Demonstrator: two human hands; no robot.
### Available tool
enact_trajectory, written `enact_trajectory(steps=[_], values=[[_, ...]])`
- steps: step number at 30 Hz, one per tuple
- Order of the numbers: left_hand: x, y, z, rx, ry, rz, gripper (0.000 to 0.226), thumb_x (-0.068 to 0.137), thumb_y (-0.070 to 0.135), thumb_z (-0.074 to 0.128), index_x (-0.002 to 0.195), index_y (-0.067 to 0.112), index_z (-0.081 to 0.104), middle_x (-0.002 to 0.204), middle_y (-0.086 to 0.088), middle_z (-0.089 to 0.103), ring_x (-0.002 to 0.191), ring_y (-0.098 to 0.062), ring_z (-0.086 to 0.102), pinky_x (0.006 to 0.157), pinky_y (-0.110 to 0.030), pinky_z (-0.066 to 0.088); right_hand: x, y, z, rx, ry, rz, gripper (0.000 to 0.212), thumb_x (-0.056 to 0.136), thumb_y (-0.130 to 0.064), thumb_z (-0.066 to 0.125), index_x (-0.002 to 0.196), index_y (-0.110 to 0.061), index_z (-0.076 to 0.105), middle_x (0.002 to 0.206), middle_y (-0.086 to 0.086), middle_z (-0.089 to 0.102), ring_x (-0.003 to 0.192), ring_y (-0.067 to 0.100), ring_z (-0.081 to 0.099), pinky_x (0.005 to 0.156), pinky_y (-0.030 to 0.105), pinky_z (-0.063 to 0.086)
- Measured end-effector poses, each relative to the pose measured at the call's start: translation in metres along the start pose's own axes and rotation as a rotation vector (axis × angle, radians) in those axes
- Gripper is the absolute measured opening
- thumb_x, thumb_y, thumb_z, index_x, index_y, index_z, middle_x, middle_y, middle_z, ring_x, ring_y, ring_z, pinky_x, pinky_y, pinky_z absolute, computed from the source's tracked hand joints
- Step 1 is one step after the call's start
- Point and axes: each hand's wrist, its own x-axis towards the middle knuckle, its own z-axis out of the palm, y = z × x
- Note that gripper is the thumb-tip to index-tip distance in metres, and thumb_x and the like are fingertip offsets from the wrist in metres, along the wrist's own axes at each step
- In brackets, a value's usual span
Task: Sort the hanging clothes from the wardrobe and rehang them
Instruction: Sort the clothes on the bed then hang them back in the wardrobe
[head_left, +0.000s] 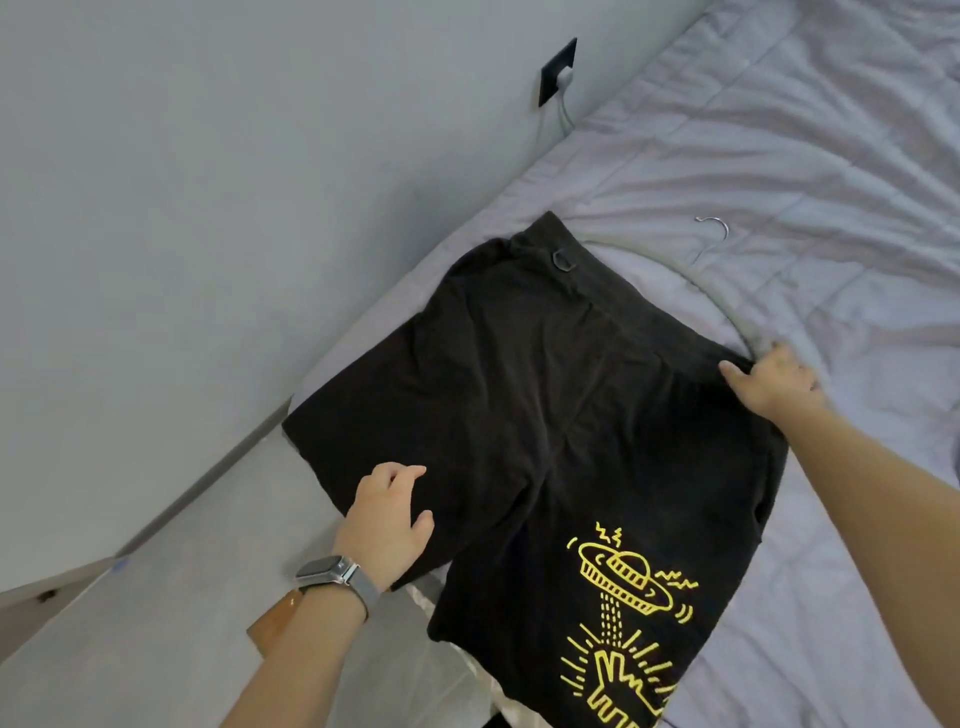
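A pair of black shorts (545, 395) with a yellow flying-saucer print lies spread flat on the bed, waistband towards the far side. A grey hanger (727, 306) with a metal hook lies on the sheet just beyond the waistband, partly hidden under it. My left hand (387, 525), with a watch on its wrist, rests on the hem of the left leg, fingers loosely bent on the fabric. My right hand (774, 382) grips the right corner of the waistband, thumb on top and fingers tucked behind the edge, right beside the hanger's arm.
The bed (779, 130) has a wrinkled lilac sheet and stands against a grey wall. A black socket (558, 70) with a white plug and cable sits on that wall. Grey floor (156, 623) and a brown tag-like object lie at the lower left.
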Motion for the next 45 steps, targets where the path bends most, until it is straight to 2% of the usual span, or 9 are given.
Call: enact_trajectory(steps=[7,10,14,17,22,27,31,34,45], values=[[-0.001,0.012,0.019,-0.103,-0.028,-0.014,0.049,0.092,0.027,0.055,0.138,0.026,0.039,0.139,0.005,0.036,0.125,-0.01,0.038,0.087,-0.015,0.034,-0.001,-0.018,0.034,0.16,-0.02,-0.029,0.08,0.077,-0.067,0.058,0.136,-0.016,0.038,0.136,0.017,0.049,0.129,0.041,0.04,0.106,0.054,0.032],[0.001,0.002,0.012,-0.091,-0.007,-0.032,0.049,0.092,0.026,0.056,0.138,0.026,0.039,0.14,0.004,0.037,0.126,-0.011,0.04,0.09,-0.017,0.036,-0.002,-0.008,0.035,0.091,0.109,0.016,0.112,0.065,-0.069,0.069,0.146,-0.012,0.017,0.145,0.021,0.034,0.133,0.041,0.031,0.107,0.053,0.032],[-0.002,-0.016,-0.003,-0.125,0.031,-0.066,0.046,0.093,0.025,0.055,0.137,0.025,0.041,0.139,0.003,0.04,0.124,-0.012,0.044,0.09,-0.019,0.041,0.019,0.006,0.012,-0.163,-0.192,0.099,0.14,0.037,-0.075,0.079,0.146,-0.01,0.02,0.147,0.017,0.035,0.133,0.041,0.034,0.107,0.057,0.031],[-0.009,-0.023,-0.004,-0.185,0.015,-0.14,0.043,0.094,0.022,0.053,0.136,0.024,0.043,0.138,0.001,0.043,0.12,-0.012,0.048,0.087,-0.018,0.042,-0.016,-0.007,-0.002,-0.077,-0.433,0.017,0.112,0.057,-0.053,0.083,0.144,-0.006,0.03,0.146,0.016,0.038,0.133,0.037,0.038,0.109,0.049,0.033],[-0.042,-0.003,0.0,-0.347,-0.057,-0.165,0.042,0.095,0.019,0.052,0.135,0.026,0.042,0.135,0.004,0.043,0.112,-0.007,0.049,0.076,-0.012,0.04,-0.124,0.001,0.027,0.793,-0.595,-0.016,0.091,0.048,-0.033,0.092,0.128,-0.015,0.051,0.114,0.011,0.068,0.098,0.028,0.068,0.082,0.043,0.058],[-0.08,0.025,-0.013,-0.554,-0.01,-0.09,0.037,0.097,0.025,0.048,0.134,0.027,0.044,0.129,0.008,0.048,0.102,-0.002,0.053,0.076,-0.01,0.04,-0.262,-0.022,0.047,1.165,-0.771,-0.105,0.034,0.079,-0.007,0.067,0.113,-0.009,0.063,0.101,0.014,0.072,0.091,0.028,0.07,0.07,0.034,0.059],[-0.117,0.035,-0.032,-0.845,0.053,-0.149,0.035,0.097,0.038,0.044,0.131,0.03,0.047,0.13,0.012,0.047,0.106,0.0,0.049,0.095,-0.024,0.046,-0.34,-0.033,0.04,0.701,-0.509,-0.544,0.007,0.085,-0.024,0.069,0.09,-0.02,0.069,0.084,0.001,0.073,0.082,0.016,0.069,0.074,0.036,0.057],[-0.151,0.041,-0.04,-1.14,0.038,-0.252,0.042,0.094,0.044,0.048,0.133,0.026,0.047,0.128,0.011,0.049,0.114,-0.006,0.048,0.101,-0.035,0.046,-0.381,-0.031,0.027,0.199,-0.26,-0.824,0.036,0.084,-0.048,0.061,0.07,-0.015,0.054,0.057,-0.004,0.055,0.055,0.009,0.054,0.06,0.031,0.048],[-0.39,-0.064,-0.009,-2.054,0.408,-0.232,0.025,0.095,0.025,0.053,0.115,0.014,0.063,0.092,-0.003,0.07,0.072,-0.013,0.063,0.059,-0.026,0.053,-0.607,0.04,0.014,-0.399,0.045,-1.457,0.056,0.093,-0.061,0.031,0.058,-0.018,0.033,0.051,-0.002,0.037,0.047,0.014,0.034,0.051,0.026,0.028]])
